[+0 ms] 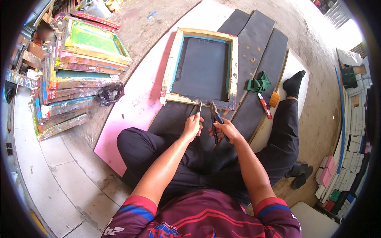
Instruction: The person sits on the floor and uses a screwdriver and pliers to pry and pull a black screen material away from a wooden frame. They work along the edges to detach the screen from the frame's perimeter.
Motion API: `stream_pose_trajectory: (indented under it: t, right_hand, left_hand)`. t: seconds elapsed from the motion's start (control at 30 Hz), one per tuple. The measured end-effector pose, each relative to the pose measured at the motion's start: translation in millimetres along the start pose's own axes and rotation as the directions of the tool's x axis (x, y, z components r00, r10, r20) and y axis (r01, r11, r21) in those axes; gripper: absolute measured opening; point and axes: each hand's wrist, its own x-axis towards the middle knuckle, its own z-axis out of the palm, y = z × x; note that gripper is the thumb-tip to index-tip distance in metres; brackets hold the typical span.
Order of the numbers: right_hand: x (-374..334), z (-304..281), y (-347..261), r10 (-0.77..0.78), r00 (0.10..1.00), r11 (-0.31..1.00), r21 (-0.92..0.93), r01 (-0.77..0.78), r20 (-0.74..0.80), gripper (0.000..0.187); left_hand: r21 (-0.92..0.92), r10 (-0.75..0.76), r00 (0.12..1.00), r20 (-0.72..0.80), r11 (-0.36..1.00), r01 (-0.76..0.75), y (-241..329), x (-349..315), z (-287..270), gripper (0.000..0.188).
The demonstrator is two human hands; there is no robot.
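Observation:
A wooden screen-printing frame [170, 75] with dark mesh lies flat on black boards [262, 51] in front of me. My right hand [228, 131] grips a pair of pliers [216, 119], whose jaws point at the frame's near edge. My left hand [192, 127] pinches a small thin stick [200, 108] upright beside the pliers, just short of the same edge. I sit on the floor with legs spread in black trousers.
A stack of paint-stained wooden frames [75, 75] leans at the left, a black bag [109, 94] beside it. A green cloth [258, 84], a red cutter [264, 106] and an orange block [274, 99] lie right of the frame. A pink sheet [135, 107] lies underneath. Stacked packets [349, 150] line the right.

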Motion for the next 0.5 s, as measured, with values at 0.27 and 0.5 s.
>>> stream_pose_trajectory:
  t: [0.27,0.5]
  right_hand:
    - [-4.4,-1.5,3.4,0.027,1.0,1.0,0.001,-0.027,0.007,0.044]
    - [-6.5,-2.7,11.3,0.029,0.999,0.999,0.026,-0.03,0.027,0.044]
  left_hand:
    - [-0.089,-0.062,0.992,-0.108,0.995,0.052,4.5,7.9,22.7,0.045]
    - [-0.201,-0.138,0.988,-0.066,0.972,0.122,-6.3,15.1,30.0,0.043]
